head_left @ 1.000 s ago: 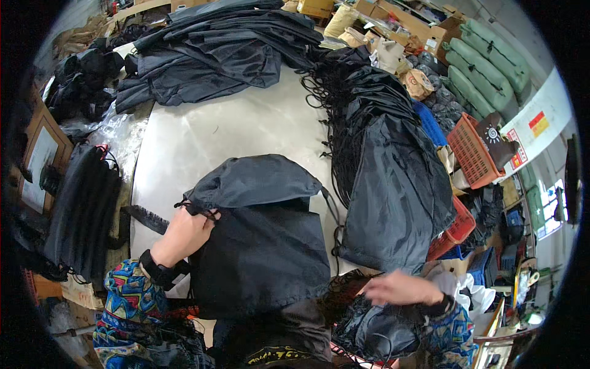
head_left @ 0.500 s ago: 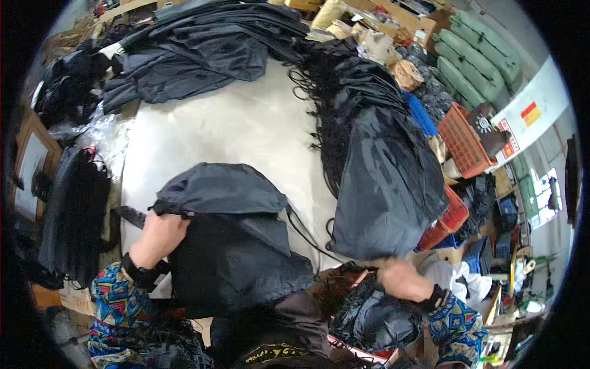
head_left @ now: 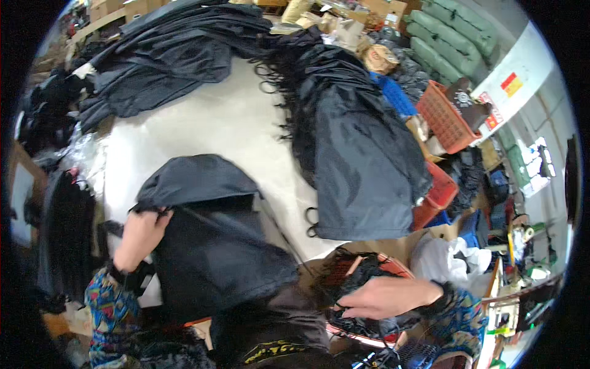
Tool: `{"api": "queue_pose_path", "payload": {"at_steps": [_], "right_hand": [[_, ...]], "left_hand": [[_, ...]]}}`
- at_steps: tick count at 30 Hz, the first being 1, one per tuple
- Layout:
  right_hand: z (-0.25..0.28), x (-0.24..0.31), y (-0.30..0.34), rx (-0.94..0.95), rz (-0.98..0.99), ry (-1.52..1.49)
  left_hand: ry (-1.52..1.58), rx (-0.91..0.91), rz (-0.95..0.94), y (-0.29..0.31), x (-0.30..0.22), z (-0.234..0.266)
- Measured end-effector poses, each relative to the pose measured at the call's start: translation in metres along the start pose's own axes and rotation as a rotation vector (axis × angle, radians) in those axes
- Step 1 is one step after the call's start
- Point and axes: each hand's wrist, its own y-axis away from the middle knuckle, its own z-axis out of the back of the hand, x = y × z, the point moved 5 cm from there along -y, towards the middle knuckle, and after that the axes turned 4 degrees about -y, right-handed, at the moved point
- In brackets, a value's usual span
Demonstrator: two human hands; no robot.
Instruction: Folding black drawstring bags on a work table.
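A black drawstring bag [head_left: 215,246] lies on the near part of the pale table, its upper part [head_left: 196,178] folded over in a rounded flap. My left hand [head_left: 142,237] is closed on the bag's left edge, at the fold. From the right end of the fold, a dark cord [head_left: 279,229] slants down toward my right side. My right hand [head_left: 384,298] is above a red basket [head_left: 393,265] filled with black cords and dark cloth. Its fingers are pinched together, and what sits between them blends with the black cords behind.
Stacked black bags [head_left: 369,166] with looped cords cover the table's right side. More black fabric [head_left: 166,61] is heaped at the far left. Beyond the right edge stand an orange basket [head_left: 445,117], a red bin [head_left: 436,194] and a white sack [head_left: 442,258].
My right hand has moved down and slightly left, from beside the stacked bags to over the red basket. The left hand keeps its hold on the bag. The whole view has shifted a little.
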Motion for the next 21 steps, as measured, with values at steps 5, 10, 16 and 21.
{"api": "queue_pose_path", "payload": {"at_steps": [5, 10, 16, 21], "right_hand": [[0.105, 0.092, -0.069, -0.425, 0.261, -0.58], [0.116, 0.03, -0.135, -0.284, -0.091, 0.35], [0.106, -0.061, -0.182, -0.948, 0.069, 0.522], [0.165, -0.09, -0.185, -0.718, -0.365, 0.165]], "left_hand": [[0.25, 0.322, 0.194, -0.028, 0.006, 0.004], [0.135, 0.261, -0.053, 0.007, 0.004, 0.01], [-0.089, 0.156, -0.242, 0.01, -0.017, -0.003], [0.034, 0.256, -0.236, -0.031, -0.021, -0.016]]}}
